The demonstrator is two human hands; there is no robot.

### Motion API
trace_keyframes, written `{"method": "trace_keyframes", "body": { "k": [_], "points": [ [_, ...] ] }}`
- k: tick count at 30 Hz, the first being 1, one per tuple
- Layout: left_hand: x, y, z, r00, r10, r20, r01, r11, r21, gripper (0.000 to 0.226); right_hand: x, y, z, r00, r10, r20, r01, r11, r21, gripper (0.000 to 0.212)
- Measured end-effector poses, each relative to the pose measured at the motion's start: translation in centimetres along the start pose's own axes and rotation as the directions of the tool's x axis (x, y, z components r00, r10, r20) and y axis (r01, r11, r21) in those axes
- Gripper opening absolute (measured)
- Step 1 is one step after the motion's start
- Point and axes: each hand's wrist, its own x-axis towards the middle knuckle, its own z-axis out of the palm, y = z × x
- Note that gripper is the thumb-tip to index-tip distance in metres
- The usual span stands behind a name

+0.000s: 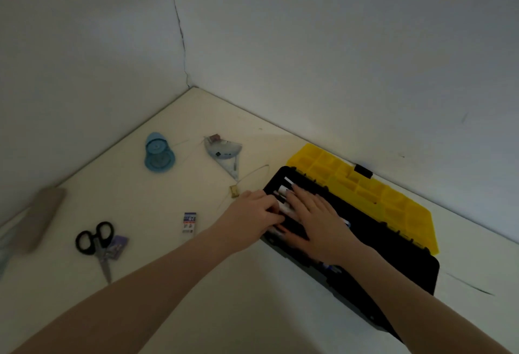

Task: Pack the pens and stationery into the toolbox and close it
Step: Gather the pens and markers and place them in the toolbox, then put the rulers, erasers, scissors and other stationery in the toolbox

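The black toolbox (393, 244) lies open against the wall, its yellow compartmented lid (365, 188) tilted back. White and dark pens (283, 199) lie inside its left end. Left of the toolbox lie a small lead box (189, 222) and, farther off, black-handled scissors (97, 244).

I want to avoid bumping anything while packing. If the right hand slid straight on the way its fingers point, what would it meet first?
The right hand lies flat over the pens in the black toolbox, fingers pointing to its far-left end. It would probably meet the toolbox's end wall first, though depth is unclear.
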Motion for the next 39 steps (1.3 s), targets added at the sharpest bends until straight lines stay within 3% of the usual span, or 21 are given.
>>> {"method": "trace_keyframes", "body": {
  "k": [2,5,9,12,14,16,19,22,26,29,32,34,39],
  "points": [
    [-0.5,0.3,0.1,0.996,-0.072,-0.058,0.07,0.997,-0.024,0.031,0.2,0.1,0.9,1.0,-0.019,-0.018,0.017,0.994,-0.105,0.087],
    [-1.6,0.3,-0.2,0.979,-0.173,-0.106,0.156,0.976,-0.152,0.028,0.8,0.0,0.9,0.996,0.088,-0.024,-0.09,0.984,-0.15,0.079],
    [-4.1,-0.4,-0.3,0.949,-0.281,-0.143,0.246,0.944,-0.218,0.027,1.0,-0.5,1.1,0.997,0.073,-0.029,-0.076,0.991,-0.113,0.107],
    [-7.0,-1.0,-0.7,0.904,-0.398,-0.158,0.357,0.904,-0.235,0.035,1.1,-2.1,0.2,0.993,0.099,-0.067,-0.099,0.995,-0.004,0.113],
    [-8.9,-1.5,-1.2,0.855,-0.488,-0.173,0.438,0.86,-0.263,0.037,1.6,-3.5,-0.3,0.976,0.08,-0.202,-0.061,0.993,0.1,0.104],
    [-11.5,-2.3,-1.6,0.774,-0.603,-0.192,0.539,0.788,-0.299,0.039,2.5,-5.8,-0.5,0.958,0.031,-0.285,0.02,0.985,0.173,0.078],
    [-15.9,-3.3,-2.2,0.642,-0.74,-0.2,0.672,0.669,-0.318,0.047,4.3,-9.7,-0.2,0.931,-0.125,-0.343,0.164,0.983,0.088,0.047],
    [-20.5,-4.3,-3.6,0.519,-0.827,-0.216,0.766,0.562,-0.312,0.047,6.2,-13.9,0.9,0.931,-0.267,-0.249,0.293,0.953,0.076,0.035],
    [-26.4,-5.7,-5.3,0.313,-0.917,-0.249,0.864,0.383,-0.327,0.029,8.6,-19.2,2.4,0.915,-0.4,-0.049,0.402,0.914,0.05,0.055],
    [-30.8,-6.7,-6.5,0.179,-0.956,-0.233,0.92,0.247,-0.304,0.03,10.4,-23.3,4.1,0.865,-0.487,0.117,0.491,0.871,-0.002,0.051],
    [-34.3,-8.2,-7.5,0.103,-0.981,-0.166,0.957,0.143,-0.254,0.043,12.2,-27.3,6.0,0.805,-0.582,0.112,0.586,0.81,-0.002,0.056],
    [-35.8,-9.4,-8.0,0.059,-0.99,-0.128,0.977,0.084,-0.197,0.048,13.3,-29.2,7.2,0.782,-0.593,0.194,0.614,0.786,-0.073,0.055],
    [-37.9,-12.4,-8.7,0.045,-0.998,-0.032,0.992,0.048,-0.119,0.064,15.5,-30.5,9.5,0.823,-0.505,0.26,0.557,0.807,-0.196,0.066]
  ]
}}
